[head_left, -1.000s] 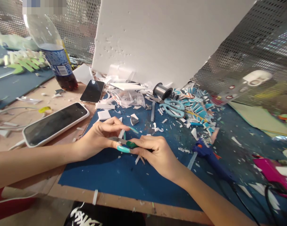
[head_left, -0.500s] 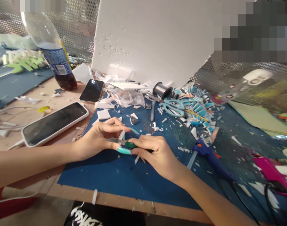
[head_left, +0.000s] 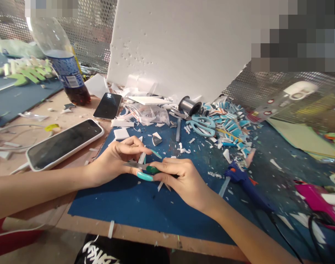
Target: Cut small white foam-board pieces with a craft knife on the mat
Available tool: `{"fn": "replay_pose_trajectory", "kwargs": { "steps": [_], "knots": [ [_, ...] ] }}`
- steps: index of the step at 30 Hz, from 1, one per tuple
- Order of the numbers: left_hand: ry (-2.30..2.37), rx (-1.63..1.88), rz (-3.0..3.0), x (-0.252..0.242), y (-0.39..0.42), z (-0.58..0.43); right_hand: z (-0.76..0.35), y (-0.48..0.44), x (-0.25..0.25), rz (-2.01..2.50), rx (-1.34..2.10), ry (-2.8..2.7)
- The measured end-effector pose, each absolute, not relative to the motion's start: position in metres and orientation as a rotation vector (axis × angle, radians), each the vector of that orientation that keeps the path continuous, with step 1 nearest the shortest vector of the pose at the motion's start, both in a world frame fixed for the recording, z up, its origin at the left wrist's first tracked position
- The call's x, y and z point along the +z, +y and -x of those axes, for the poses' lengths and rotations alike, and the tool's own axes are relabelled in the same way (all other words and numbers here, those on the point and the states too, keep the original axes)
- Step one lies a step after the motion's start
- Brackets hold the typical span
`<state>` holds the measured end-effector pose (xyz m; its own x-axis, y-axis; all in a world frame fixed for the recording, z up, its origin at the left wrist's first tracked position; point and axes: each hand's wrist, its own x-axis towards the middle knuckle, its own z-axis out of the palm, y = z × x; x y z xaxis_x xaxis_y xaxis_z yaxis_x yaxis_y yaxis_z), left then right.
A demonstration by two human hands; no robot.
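Observation:
Above the blue cutting mat (head_left: 123, 211), my two hands meet at the fingertips. My left hand (head_left: 116, 161), with long turquoise nails, is closed in a pinch around a small white strip (head_left: 142, 158). From the right, my right hand (head_left: 181, 178) grips a thin grey metal blade (head_left: 137, 165) that points left and passes between the left fingers. A shiny dark green patch shows at the right fingertips; whether it is a nail or part of the tool I cannot tell. The far end of the blade is partly hidden by the left hand.
Light blue scissors (head_left: 201, 125), a wire spool (head_left: 189, 105) and a heap of blue and white scraps (head_left: 230, 123) lie behind my hands. A blue glue gun (head_left: 248, 189) is at right, a phone (head_left: 65, 145) and a cola bottle (head_left: 65, 69) at left. A white foam board (head_left: 178, 44) stands behind.
Almost nothing differs. Both hands keep the same grip and place, and the whole view has shifted very slightly.

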<state>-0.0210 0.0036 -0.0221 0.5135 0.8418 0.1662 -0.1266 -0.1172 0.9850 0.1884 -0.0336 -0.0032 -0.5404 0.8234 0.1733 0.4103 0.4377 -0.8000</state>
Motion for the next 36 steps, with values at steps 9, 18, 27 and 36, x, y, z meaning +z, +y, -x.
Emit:
{"fn": "replay_pose_trajectory", "kwargs": {
  "steps": [9,18,27,36],
  "knots": [
    [0.664,0.926,-1.526,-0.0223,0.0045,0.0203,-0.1878,-0.0328,-0.0028,0.994,0.954,-2.149],
    [0.646,0.913,-1.580,-0.0243,0.0044,0.0215,-0.1862,-0.0336,-0.0030,0.975,0.994,-2.140],
    [0.590,0.984,-1.508,-0.0267,0.0074,0.0238,-0.1893,-0.0329,-0.0011,1.032,1.028,-2.137],
    [0.649,0.946,-1.597,-0.0232,0.0072,0.0244,-0.1868,-0.0349,-0.0003,0.989,1.049,-2.120]
  ]
}}
